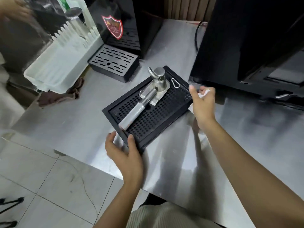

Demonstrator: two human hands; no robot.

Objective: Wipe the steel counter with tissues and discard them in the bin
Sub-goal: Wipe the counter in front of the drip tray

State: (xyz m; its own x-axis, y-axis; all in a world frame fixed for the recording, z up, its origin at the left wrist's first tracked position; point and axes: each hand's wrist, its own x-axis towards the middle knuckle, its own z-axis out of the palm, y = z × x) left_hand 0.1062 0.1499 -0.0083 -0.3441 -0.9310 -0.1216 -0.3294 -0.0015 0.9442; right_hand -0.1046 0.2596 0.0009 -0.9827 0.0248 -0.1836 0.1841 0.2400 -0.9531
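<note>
From where I stand I count two black drip trays on the one steel surface [79, 122]: a slotted tray [113, 62] and a round-holed tray [156, 116]. There are two black machines, one with a red shield [148, 30] and one plain machine [246, 38]. There is one steel handled tool [143, 102], one snap clip [175, 83], one white plastic bin [65, 63], one brown cloth [70, 92], one black cable [196, 37] and one tissue [205, 92]. Two hands reach in, a left hand [125, 150] and a right hand [203, 102].
</note>
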